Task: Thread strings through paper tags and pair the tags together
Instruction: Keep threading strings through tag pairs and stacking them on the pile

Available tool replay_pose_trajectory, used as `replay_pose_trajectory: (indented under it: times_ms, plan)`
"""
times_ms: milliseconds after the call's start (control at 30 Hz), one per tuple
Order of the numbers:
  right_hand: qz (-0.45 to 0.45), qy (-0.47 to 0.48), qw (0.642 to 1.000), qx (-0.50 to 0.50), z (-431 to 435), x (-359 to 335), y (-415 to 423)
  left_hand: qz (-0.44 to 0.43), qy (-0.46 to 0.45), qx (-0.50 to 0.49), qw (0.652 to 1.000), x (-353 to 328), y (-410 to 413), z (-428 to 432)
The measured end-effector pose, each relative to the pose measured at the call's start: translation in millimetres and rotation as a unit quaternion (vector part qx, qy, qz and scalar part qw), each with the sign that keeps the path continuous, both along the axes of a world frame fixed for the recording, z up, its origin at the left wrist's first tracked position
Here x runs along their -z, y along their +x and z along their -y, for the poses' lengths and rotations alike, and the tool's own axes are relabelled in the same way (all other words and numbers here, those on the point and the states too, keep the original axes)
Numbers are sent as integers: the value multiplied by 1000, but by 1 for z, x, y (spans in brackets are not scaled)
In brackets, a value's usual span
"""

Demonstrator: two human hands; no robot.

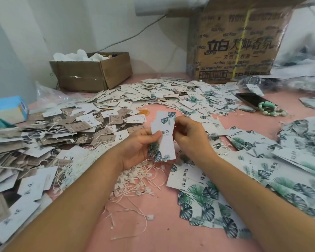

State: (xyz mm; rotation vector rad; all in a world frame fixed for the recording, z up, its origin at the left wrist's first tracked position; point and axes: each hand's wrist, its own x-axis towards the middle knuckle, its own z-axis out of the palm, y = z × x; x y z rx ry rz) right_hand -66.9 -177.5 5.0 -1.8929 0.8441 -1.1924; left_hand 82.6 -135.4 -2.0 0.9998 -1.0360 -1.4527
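Nearest the person, loose strings (135,180) lie tangled on the pink bench (162,233), just below the held tag (165,135). They are thin white cords with small plastic ends: limp, almost weightless and likely to snag on each other, so one is best drawn out by its hard end, not by the cord. To the lower right of the held tag spreads a heap of loose leaf tags (198,202), flat and overlapping.

Above the strings, the left hand (136,146) pinches the held tag at its left edge about halfway up, thumb on the printed face and the other fingers behind. The right hand (189,137) has its fingers curled against the tag's right edge near the top, pinching there. Whether it also holds a string cannot be told. A second card edge shows behind the held tag's upper left, so this may be two tags stacked. The card looks light, fairly stiff and smooth. It should be held by its edges, since it would crease if bent and stacked cards could slide apart. The hole is not visible.

Left of the held tag lies a heap of grey and brown tags (44,135). Far right of it lie a phone (249,101) and a bead bracelet (273,110). Beyond it stand a small box (93,71) and a large box (235,44).
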Motion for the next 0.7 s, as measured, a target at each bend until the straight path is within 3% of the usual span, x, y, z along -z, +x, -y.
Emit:
replay_pose_trajectory:
  times_ms: [533, 700]
  plan:
    - [79, 100, 989, -78, -1, -2, -1, -14, -11, 26, 1000, -1, -1, -2]
    - [21, 71, 996, -59, 1, 2, 1, 8, -16, -11, 1000, 0, -2, -2]
